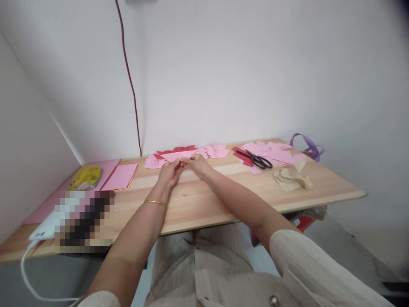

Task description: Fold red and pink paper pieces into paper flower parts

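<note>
Both hands meet over the middle of the wooden table (188,196), near the wall. A piece of pink paper (178,154) is pinched between my left hand (170,172) and my right hand (200,165). The fingers of each are closed at its near edge, thumbs close together. Just behind lie red paper pieces (188,149) with jagged edges. Similar pink paper pieces (217,151) rest to the right of the held sheet, and more pink pieces (153,162) to its left.
Black-handled scissors (260,162) lie on red and pink scraps at right, beside a pile of pink cut paper (275,151). Crumpled beige paper (292,177) sits nearer. At left are pink sheets (120,177), a yellow packet (85,177) and a white cabled device (47,224).
</note>
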`<state>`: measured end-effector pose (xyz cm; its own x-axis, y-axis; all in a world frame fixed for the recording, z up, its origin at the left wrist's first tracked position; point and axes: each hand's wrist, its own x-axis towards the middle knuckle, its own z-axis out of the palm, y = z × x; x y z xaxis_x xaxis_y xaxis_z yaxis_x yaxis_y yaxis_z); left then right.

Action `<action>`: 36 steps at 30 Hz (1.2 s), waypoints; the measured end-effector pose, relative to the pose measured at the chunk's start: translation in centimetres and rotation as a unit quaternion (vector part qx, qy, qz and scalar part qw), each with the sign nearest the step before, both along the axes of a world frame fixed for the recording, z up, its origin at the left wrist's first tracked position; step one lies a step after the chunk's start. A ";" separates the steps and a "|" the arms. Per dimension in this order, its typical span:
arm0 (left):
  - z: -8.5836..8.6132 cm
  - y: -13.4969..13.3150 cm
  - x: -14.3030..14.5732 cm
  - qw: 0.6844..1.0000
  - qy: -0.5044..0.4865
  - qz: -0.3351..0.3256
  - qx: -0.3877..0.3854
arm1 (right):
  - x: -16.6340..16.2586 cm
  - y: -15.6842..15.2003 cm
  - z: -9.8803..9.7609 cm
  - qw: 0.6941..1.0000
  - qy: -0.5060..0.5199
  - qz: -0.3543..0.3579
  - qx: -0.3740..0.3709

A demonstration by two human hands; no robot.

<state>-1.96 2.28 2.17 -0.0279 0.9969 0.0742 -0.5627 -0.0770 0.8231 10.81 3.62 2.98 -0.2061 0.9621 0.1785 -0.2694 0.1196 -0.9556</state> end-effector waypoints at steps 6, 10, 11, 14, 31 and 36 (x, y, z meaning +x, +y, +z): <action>-0.3 0.3 -0.7 0.999 -0.022 -0.043 -0.019 | 0.2 1.3 -1.1 0.999 0.021 0.009 -0.026; -0.2 0.0 -0.4 0.999 -0.022 -0.047 -0.009 | 0.6 1.5 -1.3 1.000 0.010 0.002 -0.024; -0.1 0.0 -0.3 0.999 -0.014 -0.037 -0.006 | 0.8 1.3 -1.3 1.000 0.004 0.005 -0.022; 0.0 -0.2 0.0 1.000 0.025 0.007 -0.015 | 1.0 0.9 -1.3 0.999 -0.010 0.032 -0.002; 0.3 0.9 -0.5 0.994 -0.004 0.029 -0.102 | 0.4 2.6 -1.3 0.997 -0.028 0.057 -0.043; 0.0 0.9 -0.4 0.994 -0.003 0.003 -0.109 | 0.8 2.7 -2.0 0.997 -0.071 0.043 -0.002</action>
